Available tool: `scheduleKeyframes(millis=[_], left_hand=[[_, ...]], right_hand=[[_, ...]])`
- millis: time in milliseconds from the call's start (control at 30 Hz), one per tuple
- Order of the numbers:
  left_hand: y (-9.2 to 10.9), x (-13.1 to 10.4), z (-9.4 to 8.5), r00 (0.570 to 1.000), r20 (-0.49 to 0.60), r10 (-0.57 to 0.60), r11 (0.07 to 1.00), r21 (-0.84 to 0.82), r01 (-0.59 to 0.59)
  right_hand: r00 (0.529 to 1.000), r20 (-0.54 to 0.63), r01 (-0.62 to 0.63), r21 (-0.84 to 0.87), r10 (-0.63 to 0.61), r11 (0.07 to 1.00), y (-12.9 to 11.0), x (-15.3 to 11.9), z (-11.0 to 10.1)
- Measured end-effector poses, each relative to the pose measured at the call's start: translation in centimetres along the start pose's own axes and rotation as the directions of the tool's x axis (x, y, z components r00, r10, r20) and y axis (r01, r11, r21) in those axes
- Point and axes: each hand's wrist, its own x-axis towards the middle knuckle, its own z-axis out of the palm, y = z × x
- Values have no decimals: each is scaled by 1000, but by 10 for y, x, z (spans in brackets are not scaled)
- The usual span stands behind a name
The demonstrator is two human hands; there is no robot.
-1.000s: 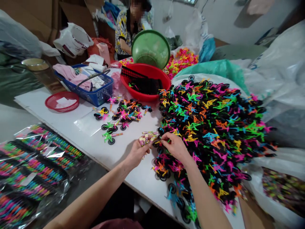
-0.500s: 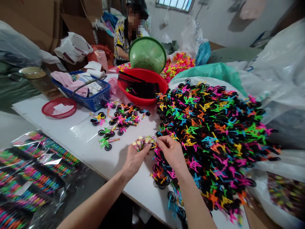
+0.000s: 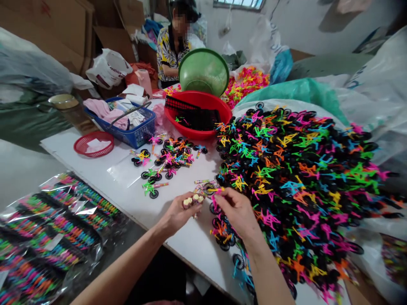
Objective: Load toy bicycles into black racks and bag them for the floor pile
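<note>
Toy bicycle (image 3: 212, 189): small, black wheel with a pink and yellow frame, pinched at my right fingers (image 3: 222, 195), just above the counter (image 3: 133, 199), at the near-left edge of the big heap.
Right hand (image 3: 237, 209): fingers closed on the toy bicycle, palm down, wrist lying over the heap's fringe.
Left hand (image 3: 176, 214): fingers closed around a bundle of small tubes (image 3: 191, 200), their pale ends pointing up; bundle just beside the bicycle, nearly touching.
Heap of toy bicycles (image 3: 295, 178): fills the right side, spilling toward the near counter edge under my right forearm.
Small group of bicycles (image 3: 168, 159): lies loose beyond my left hand, apart from it.
Open room: bare counter between my left hand and that small group, and left toward the red basket (image 3: 93, 144).
Edges: near counter edge runs diagonally under my left forearm; packed bags (image 3: 54, 228) lie below it at left.
Far side: red basin (image 3: 199, 114), blue basket (image 3: 127, 123), another person (image 3: 173, 42) seated beyond.
</note>
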Motion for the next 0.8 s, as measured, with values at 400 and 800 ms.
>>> scheduleKeyframes(millis=[400,800], left_hand=[[-11,-15,-5,999,10,-31,999,-33,31],[-21,-24,3,997,-74,7,995,-100,-14]], right_hand=[[921,287,-368,409,266,835,19,-9,21],[932,249,-345,386,264,856,18,-31,18]])
